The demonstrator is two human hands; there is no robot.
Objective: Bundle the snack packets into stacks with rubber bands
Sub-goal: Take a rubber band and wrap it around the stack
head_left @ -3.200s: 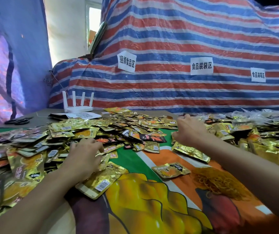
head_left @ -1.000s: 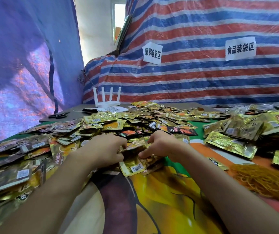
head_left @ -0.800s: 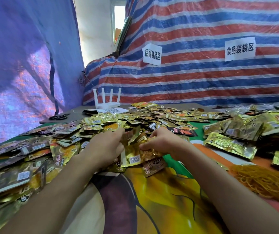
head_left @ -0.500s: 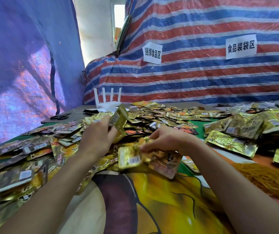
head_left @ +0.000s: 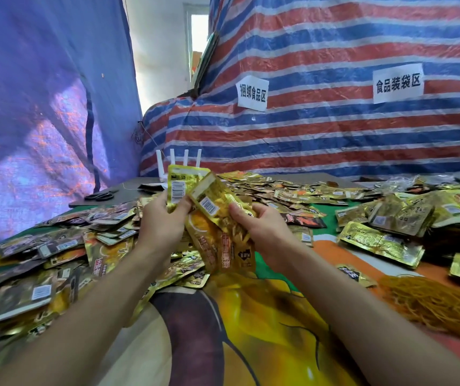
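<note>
Whereas the gathered packets are seen low against the cloth (head_left: 251, 335) half a second earlier, they are now lifted clear of it and held at mid-frame.

The heap (head_left: 56, 263) of loose packets is left spread over the left and far side of the cloth. A second lot (head_left: 395, 218) is piled to the right. The bands (head_left: 443, 302), a tangled yellow mass, are left untouched on the cloth beside the right forearm.

The fan (head_left: 217, 227) of several packets is held up between both hands, with edges unsquared and lower ends hanging. No band is seen on it.

The right hand (head_left: 265, 229) is closed on the fan's right edge, thumb on top and fingers curled beneath. The left hand (head_left: 162, 221) is curled round one upright packet (head_left: 178, 188), barcode toward the camera, and this is set against the fan's left edge. Whether this hand also supports the fan cannot be told.

Judgement: gathering is under way and a stack is being assembled in the air. Squaring is needed before a band is fetched.
</note>
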